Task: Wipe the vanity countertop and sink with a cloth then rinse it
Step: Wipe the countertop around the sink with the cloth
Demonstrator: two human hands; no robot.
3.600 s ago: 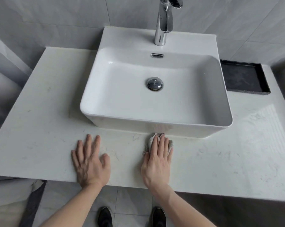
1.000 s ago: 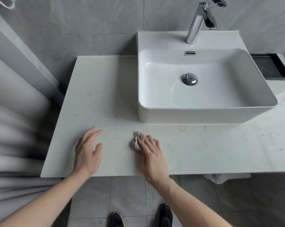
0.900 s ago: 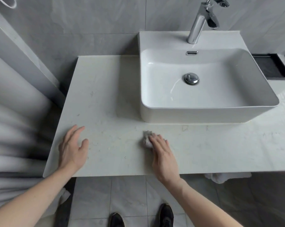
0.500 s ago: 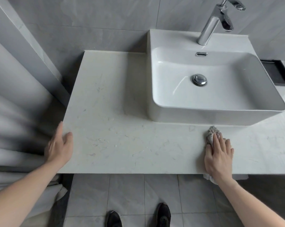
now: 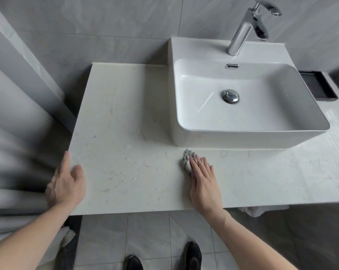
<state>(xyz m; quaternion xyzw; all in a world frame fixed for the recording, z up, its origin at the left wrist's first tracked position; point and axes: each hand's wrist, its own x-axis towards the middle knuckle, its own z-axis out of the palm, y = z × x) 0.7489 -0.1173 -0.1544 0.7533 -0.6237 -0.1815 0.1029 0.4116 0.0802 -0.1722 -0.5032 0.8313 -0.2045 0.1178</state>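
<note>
My right hand (image 5: 203,182) lies flat with straight fingers on a small crumpled grey cloth (image 5: 186,159), pressing it onto the white marble countertop (image 5: 126,133) just in front of the sink's left front corner. Most of the cloth is hidden under my fingers. My left hand (image 5: 66,183) rests on the countertop's left front corner, thumb on top and fingers along the side edge. The white rectangular vessel sink (image 5: 194,137) stands on the counter to the right, with a chrome drain plug (image 5: 231,96) and a chrome faucet (image 5: 248,26) behind it.
A dark tray (image 5: 320,88) sits on the counter to the right of the sink. Grey tiled walls close in at the back and left. A pale fabric hangs at the far left. My shoes (image 5: 193,256) stand on the tiled floor below the counter's front edge.
My right hand slid the cloth leftwards along the counter front, from under the sink's middle to its left corner. My left hand stayed on the left front corner.
</note>
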